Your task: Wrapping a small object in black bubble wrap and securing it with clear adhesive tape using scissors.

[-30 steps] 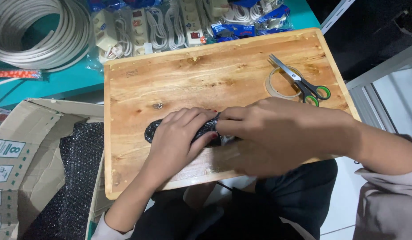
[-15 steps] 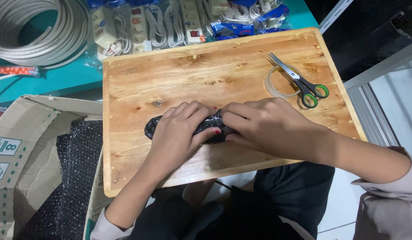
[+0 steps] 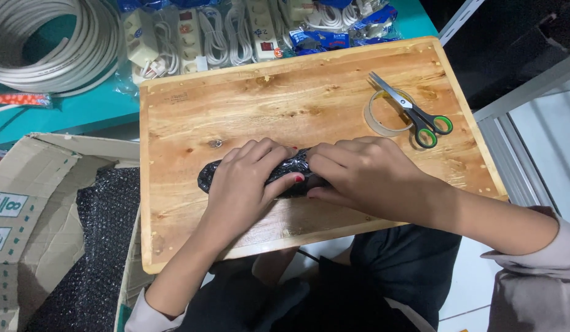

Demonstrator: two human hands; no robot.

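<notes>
Both hands, left hand (image 3: 245, 184) and right hand (image 3: 365, 175), press curled fingers onto the black bubble-wrapped bundle (image 3: 285, 175) at mid-frame on the wooden board (image 3: 297, 104), where loosened pressure could let the wrap spring open.

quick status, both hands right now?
Left hand: closed over the black bubble-wrapped bundle, pressing it on the wooden board.
Right hand: closed on the same bundle.
</notes>
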